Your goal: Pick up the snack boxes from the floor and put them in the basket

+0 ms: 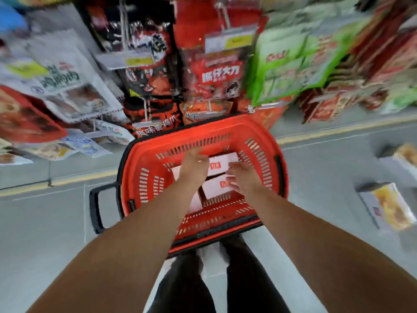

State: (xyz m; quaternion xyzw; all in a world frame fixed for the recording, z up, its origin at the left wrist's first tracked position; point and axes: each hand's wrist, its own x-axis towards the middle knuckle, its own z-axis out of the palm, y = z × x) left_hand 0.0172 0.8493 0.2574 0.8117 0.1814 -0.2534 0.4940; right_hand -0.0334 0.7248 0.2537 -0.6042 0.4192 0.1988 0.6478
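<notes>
A red plastic basket (149, 177) with a black handle stands on the grey floor in front of me. Inside it lie white snack boxes with red labels (220, 164). Both my hands are down in the basket on those boxes. My left hand (194, 166) rests on the far box with fingers spread over it. My right hand (242, 177) touches the edge of the far box and covers part of the near box (214, 188). Whether either hand grips a box is blurred. Two more snack boxes (389, 207) lie on the floor at the right.
Hanging racks of snack bags (216, 71) rise right behind the basket. A yellow line (338, 132) runs along the floor at the shelf base. The second floor box (404, 157) sits near the right edge. My dark-trousered legs (225, 279) stand just behind the basket.
</notes>
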